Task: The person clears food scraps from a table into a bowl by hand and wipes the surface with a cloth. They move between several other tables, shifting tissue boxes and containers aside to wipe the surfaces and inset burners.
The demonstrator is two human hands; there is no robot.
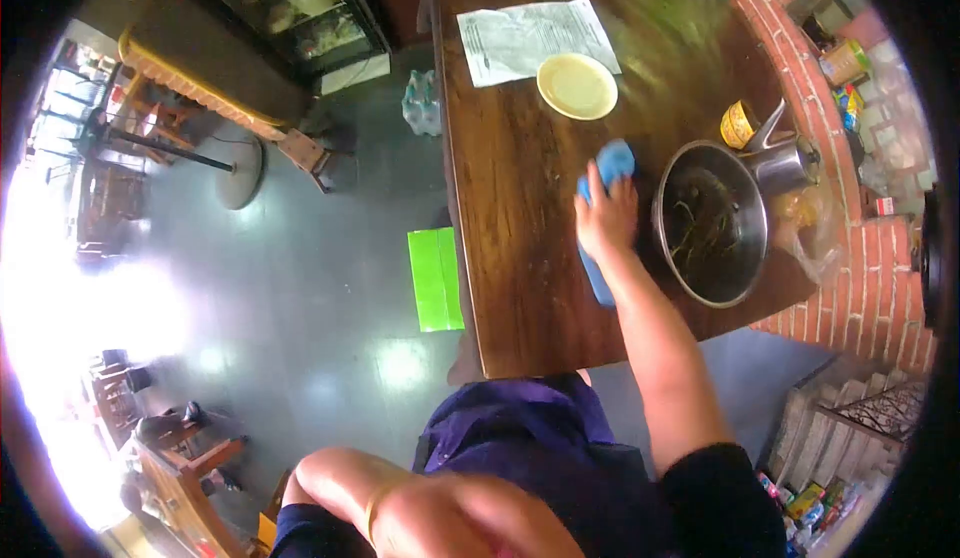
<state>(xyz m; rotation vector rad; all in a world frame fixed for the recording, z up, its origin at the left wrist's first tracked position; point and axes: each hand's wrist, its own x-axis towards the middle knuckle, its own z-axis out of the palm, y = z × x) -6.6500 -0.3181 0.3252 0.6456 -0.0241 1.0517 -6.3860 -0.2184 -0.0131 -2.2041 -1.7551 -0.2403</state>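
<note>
On the dark wooden table (530, 208), my right hand (607, 220) presses down on a blue cloth (598, 280), gripping it with the fingers over its upper part. A steel bowl (668, 258) stands just right of that hand, with some dark stringy bits in it. Beyond the hand, a pale yellow plate (577, 86) overlaps a printed paper sheet (500, 46). Close to the camera, my left hand (470, 518) shows large at the bottom edge, with a band at the wrist; its fingers are out of sight.
Behind the bowl are a metal pitcher (785, 163), a yellow patterned cup (738, 125) and a plastic bag (815, 238). A brick ledge (870, 268) borders the table's right side. Left of the table, a green box (435, 280) and bottles (421, 103) are on the floor.
</note>
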